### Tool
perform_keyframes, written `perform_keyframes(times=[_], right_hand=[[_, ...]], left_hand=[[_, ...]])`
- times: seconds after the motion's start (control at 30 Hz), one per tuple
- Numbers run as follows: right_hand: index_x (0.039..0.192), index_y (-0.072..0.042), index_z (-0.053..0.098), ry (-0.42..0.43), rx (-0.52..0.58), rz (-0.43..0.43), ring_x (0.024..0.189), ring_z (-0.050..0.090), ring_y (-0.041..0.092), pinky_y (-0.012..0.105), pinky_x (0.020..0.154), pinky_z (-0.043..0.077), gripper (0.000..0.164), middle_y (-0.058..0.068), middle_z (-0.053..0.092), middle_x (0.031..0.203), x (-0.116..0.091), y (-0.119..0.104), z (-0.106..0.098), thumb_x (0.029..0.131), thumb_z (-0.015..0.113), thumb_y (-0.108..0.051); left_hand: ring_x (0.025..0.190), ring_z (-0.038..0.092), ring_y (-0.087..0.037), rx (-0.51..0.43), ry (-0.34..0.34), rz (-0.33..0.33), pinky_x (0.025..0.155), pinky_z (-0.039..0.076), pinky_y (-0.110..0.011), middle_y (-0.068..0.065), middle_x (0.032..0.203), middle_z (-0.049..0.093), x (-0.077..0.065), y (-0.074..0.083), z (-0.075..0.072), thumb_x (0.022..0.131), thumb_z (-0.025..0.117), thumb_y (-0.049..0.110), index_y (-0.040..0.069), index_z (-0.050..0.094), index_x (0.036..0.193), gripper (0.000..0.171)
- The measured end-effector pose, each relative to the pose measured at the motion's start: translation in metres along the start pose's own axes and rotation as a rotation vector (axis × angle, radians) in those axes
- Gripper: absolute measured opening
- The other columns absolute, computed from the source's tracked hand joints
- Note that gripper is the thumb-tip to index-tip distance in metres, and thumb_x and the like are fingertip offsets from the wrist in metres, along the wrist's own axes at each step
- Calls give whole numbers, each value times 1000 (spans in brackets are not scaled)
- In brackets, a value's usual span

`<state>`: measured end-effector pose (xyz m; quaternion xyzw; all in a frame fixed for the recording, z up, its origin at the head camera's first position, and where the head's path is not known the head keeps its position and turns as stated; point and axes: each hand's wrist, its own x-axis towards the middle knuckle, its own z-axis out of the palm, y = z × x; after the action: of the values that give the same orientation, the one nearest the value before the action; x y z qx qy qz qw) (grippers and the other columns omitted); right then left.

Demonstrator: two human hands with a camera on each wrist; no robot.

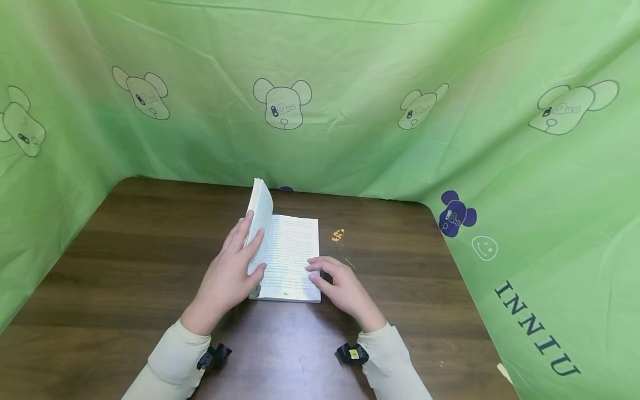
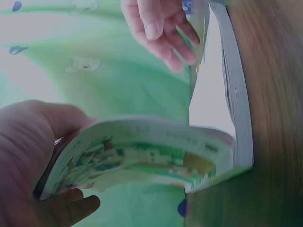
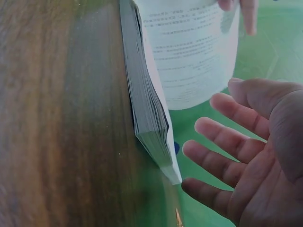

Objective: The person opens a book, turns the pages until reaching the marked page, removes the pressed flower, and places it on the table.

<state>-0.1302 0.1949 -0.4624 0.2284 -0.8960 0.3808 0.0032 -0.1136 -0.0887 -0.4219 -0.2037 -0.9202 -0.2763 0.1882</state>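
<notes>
A thick paperback book lies on the table, its left part of pages and cover raised nearly upright. My left hand grips that raised part, thumb on the page side and fingers behind the cover. The left wrist view shows the curved cover with a green coloured picture. At the right edge of the flat printed page is my right hand, its fingers loosely spread. In the right wrist view those fingers are apart, near the corner of the page block, and hold nothing.
A small sprig of orange dried flowers lies right of the book on the dark wooden table. Green cloth with bear prints hangs around the back and sides. A small white piece shows at the right table edge.
</notes>
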Motion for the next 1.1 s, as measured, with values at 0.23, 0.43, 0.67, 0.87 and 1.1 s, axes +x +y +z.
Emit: perform_keyframes(times=[0.23,0.43,0.67,0.87,1.1], right_hand=[[114,-12,76,5,18,-3,128,62,19,43,112,45,19,-2,68,130,0,1,2,99,69,-21],[116,-12,75,19,68,1,129,61,19,45,112,45,21,-2,68,132,1,-4,0,101,67,-24],[127,-10,69,51,281,75,124,64,24,44,106,50,29,10,69,131,9,-13,-4,104,62,-25],[138,-1,58,55,587,145,128,60,38,52,107,48,39,24,61,139,21,-22,-5,109,51,-27],[152,-3,43,41,827,265,135,54,42,55,109,47,52,26,49,152,33,-34,-9,112,38,-36]], left_hand=[[135,56,-35,-165,225,21,82,61,-44,-9,168,30,6,12,8,81,79,-6,13,49,153,81],[137,54,-31,-298,240,-36,102,53,-43,-9,165,34,10,21,9,82,74,-12,12,40,158,86],[124,66,-29,-450,187,-160,101,52,-32,-13,159,41,10,25,12,86,71,-11,13,34,160,86],[126,64,-29,-536,126,-236,100,54,-47,-10,150,54,7,26,17,91,72,-1,15,40,157,76],[127,63,-22,-540,26,-233,93,58,-45,-6,142,63,4,30,22,93,74,8,10,47,152,65]])
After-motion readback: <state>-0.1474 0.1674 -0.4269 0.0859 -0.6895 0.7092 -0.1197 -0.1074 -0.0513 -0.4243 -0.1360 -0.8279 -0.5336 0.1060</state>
